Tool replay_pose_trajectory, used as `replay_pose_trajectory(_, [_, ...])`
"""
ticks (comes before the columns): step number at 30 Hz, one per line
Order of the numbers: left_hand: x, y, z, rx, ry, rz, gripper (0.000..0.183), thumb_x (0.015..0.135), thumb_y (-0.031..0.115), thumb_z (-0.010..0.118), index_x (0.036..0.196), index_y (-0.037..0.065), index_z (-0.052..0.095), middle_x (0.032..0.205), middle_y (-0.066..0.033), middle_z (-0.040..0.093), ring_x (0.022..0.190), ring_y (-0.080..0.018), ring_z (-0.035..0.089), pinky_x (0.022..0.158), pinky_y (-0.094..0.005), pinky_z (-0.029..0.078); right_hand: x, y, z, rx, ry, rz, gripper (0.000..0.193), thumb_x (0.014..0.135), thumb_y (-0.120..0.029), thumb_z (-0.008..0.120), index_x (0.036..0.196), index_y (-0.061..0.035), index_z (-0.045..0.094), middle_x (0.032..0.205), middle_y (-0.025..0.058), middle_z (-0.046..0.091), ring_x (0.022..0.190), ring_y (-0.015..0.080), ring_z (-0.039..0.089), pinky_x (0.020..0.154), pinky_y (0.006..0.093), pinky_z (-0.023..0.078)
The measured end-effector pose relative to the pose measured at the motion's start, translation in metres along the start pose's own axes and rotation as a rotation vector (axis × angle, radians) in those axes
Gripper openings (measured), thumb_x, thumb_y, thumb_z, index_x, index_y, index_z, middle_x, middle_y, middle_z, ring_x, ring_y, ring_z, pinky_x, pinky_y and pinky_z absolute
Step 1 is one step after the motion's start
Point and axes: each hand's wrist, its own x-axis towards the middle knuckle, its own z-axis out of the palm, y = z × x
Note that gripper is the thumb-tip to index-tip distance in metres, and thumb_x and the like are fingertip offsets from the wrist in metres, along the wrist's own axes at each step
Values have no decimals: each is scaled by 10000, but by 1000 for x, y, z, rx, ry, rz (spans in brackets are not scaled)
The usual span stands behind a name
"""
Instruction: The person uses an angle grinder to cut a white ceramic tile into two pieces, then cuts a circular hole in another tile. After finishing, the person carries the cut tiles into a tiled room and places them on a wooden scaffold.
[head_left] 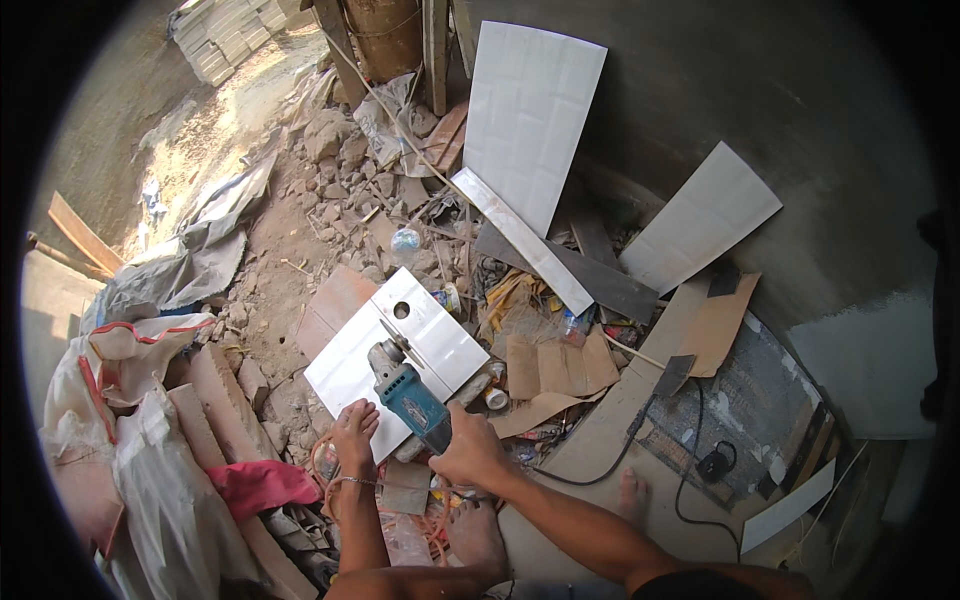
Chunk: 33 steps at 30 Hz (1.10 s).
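A white tile (343, 372) with a round hole and a line across it lies tilted on rubble and a reddish tile piece (337, 308). My left hand (355, 430) is at its near left edge, fingers bent on the tile; the thumb is hidden. In my right hand (472, 447) is a teal angle grinder (411, 398), gripped by its rear body. Its disc (402, 343) stands edge-on over the tile, close to the line. Whether the disc touches the tile or spins, I cannot tell. A black cable (590, 482) runs from behind my right hand toward the right.
Large white tiles (530, 120) lean at the back, beside a narrow tile strip (522, 240). Broken rubble (340, 150), cardboard (560, 365) and litter surround the work. Sacks (150, 450) and a pink cloth (262, 487) lie left. My bare feet (474, 535) are close by.
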Motion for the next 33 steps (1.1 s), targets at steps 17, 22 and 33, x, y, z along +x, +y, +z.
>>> replay_pose_trajectory(17, [64, 49, 64, -120, -259, -61, 462, 872, 150, 847, 1200, -62, 599, 1067, -108, 716, 909, -151, 688, 825, -285, 577, 122, -47, 33, -49, -21, 1, 591, 613, -176, 815, 1088, 46, 543, 961, 308, 698, 965, 494, 690, 850, 488, 567])
replay_pose_trajectory(22, [79, 41, 64, -62, -257, -26, 482, 875, 166, 843, 1211, -63, 584, 1071, -117, 713, 921, -168, 685, 844, -309, 576, 132, -42, 36, -48, -30, 4, 585, 615, -169, 804, 1091, 47, 541, 965, 307, 697, 967, 493, 690, 854, 486, 567])
replay_pose_trajectory(33, [81, 43, 65, -72, -270, -60, 477, 892, 160, 826, 1232, -46, 561, 1062, -108, 703, 910, -170, 680, 823, -307, 571, 137, -40, 37, -48, -31, 20, 576, 619, -152, 787, 1090, 71, 542, 980, 314, 693, 977, 494, 684, 862, 484, 566])
